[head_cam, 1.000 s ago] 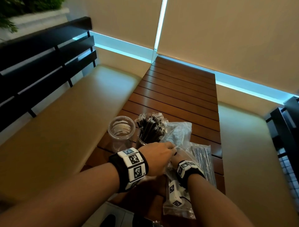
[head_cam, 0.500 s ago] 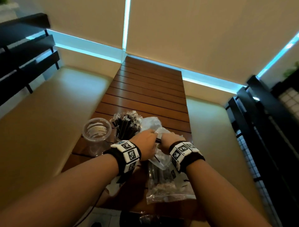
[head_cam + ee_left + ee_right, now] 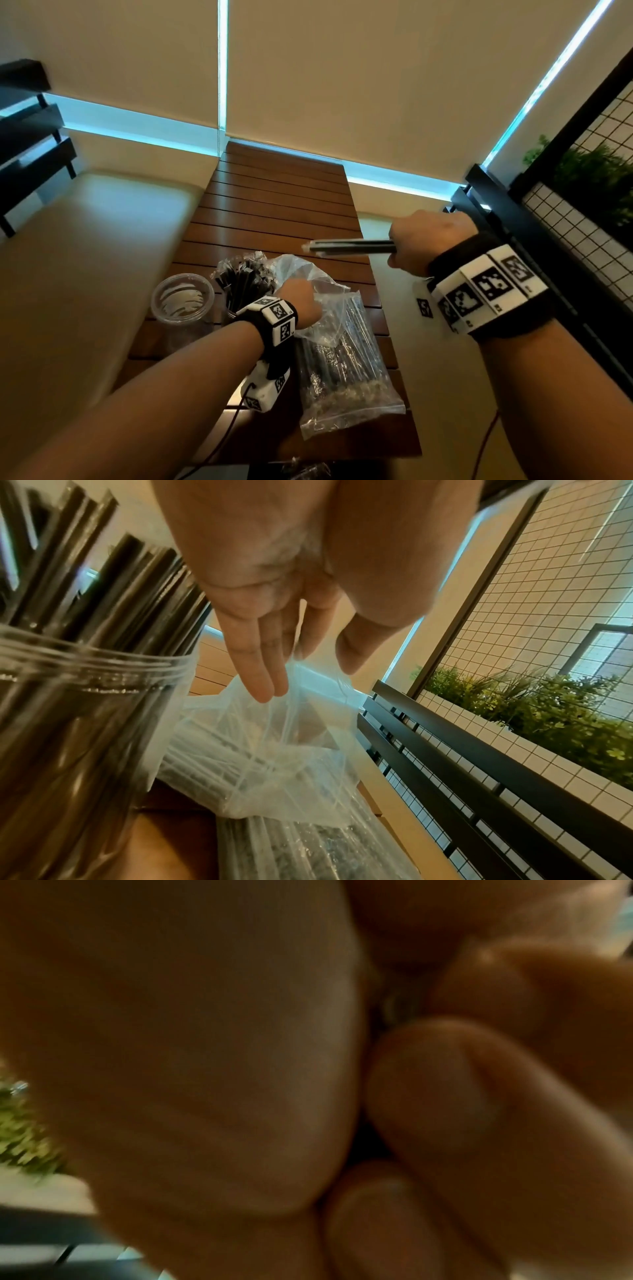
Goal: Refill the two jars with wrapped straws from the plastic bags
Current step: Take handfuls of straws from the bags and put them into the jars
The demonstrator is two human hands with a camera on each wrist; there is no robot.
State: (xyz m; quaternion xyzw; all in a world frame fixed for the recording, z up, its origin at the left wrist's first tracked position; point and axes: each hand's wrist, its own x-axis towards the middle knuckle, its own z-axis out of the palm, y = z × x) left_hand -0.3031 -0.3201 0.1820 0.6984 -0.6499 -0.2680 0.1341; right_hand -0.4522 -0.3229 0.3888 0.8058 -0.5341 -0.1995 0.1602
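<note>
Right hand (image 3: 430, 241) now aloft with straws (image 3: 349, 247)

So it's a slatted wooden table (image 3: 281, 212) running up the middle of the frame. At its near end, lower left, sits a clear jar (image 3: 182, 305) with nothing visible in it, with a second jar (image 3: 239, 284) stuffed with dark wrapped straws just right of it. Right beside that lies a clear plastic bag (image 3: 346, 370) of straws, lengthwise along the table.
</note>
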